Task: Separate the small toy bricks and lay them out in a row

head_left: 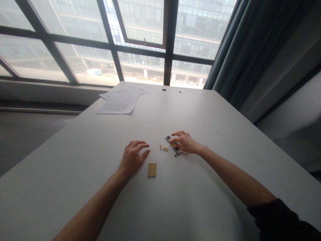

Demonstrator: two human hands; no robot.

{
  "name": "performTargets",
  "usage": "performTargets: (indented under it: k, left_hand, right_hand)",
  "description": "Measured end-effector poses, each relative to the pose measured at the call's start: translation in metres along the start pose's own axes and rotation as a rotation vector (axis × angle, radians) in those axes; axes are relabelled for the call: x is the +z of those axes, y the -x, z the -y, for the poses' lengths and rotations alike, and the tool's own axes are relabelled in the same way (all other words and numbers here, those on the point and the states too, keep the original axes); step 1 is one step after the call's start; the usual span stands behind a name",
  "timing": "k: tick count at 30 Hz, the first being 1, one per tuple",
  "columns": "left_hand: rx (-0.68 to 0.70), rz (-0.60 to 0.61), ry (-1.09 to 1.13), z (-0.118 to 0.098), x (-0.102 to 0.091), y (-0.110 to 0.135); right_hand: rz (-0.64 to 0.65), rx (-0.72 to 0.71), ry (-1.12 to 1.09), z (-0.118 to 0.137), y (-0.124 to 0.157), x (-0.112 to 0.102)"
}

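My left hand [132, 156] rests on the table with its fingers curved and apart, nothing in them. A tan studded building-brick plate [152, 170] lies flat just below and to the right of it. Over a small heap of grey and black building bricks [177, 152], my right hand [184, 142] reaches in with spread fingers and partly covers them. A yellowish-tan brick [173, 145] shows beneath its fingertips; whether they touch it is hard to see. Between the hands lie a small tan brick [165, 149] and an even smaller tan piece [161, 146].
Printed paper sheets [119, 102] lie at the far left of the white table [195, 113]. Two small holes [164, 89] sit near its far edge. Behind stand large windows [142, 63], with a dark blue curtain [233, 50] on the right.
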State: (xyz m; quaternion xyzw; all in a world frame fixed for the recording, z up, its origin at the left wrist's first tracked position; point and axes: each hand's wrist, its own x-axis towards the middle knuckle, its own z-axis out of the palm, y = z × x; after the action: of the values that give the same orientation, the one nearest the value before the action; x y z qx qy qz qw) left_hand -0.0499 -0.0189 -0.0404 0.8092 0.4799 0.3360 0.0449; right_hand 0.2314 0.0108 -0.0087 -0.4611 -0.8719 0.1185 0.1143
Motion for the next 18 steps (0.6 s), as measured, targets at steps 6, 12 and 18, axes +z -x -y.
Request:
performTargets:
  k: [6, 12, 18]
  left_hand:
    - [0.037, -0.029, 0.039, -0.011, -0.003, 0.0]
    - [0.116, -0.057, 0.1, -0.028, -0.006, -0.001]
    - [0.185, -0.056, 0.098, -0.043, -0.007, 0.0]
  right_hand:
    - [-0.049, -0.004, -0.104, 0.001, 0.0, -0.001]
    - [-0.124, 0.137, -1.184, 0.023, 0.02, 0.003]
    - [-0.148, 0.148, -1.655, 0.044, 0.034, 0.008]
